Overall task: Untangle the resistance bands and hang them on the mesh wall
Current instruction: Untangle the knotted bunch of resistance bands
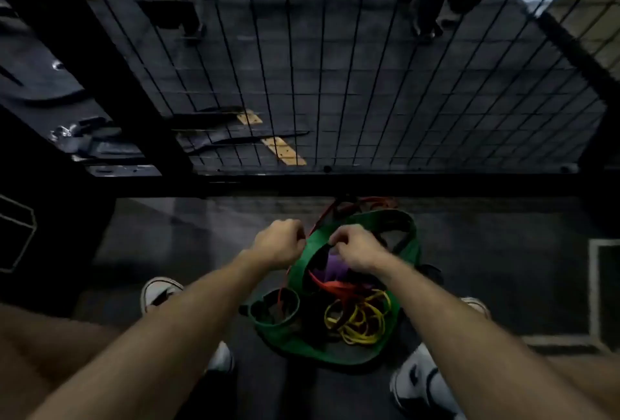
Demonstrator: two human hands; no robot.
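A tangled heap of resistance bands lies on the dark floor between my feet. A wide green band (364,220) loops around the heap, with thin yellow bands (364,319), a red band (335,287) and a purple band (332,267) inside it. My right hand (357,248) pinches the green band's upper edge with curled fingers. My left hand (280,243) is curled beside it at the band's left edge and seems to hold a thin red band (318,220); the grip itself is hidden. The black mesh wall (335,84) stands directly ahead.
The mesh's thick black bottom rail (335,183) runs just beyond the heap. A black post (100,67) slants at the left. My white shoes (157,294) flank the bands. A white floor line (593,285) marks the right. Behind the mesh are equipment legs and yellow floor tape (283,151).
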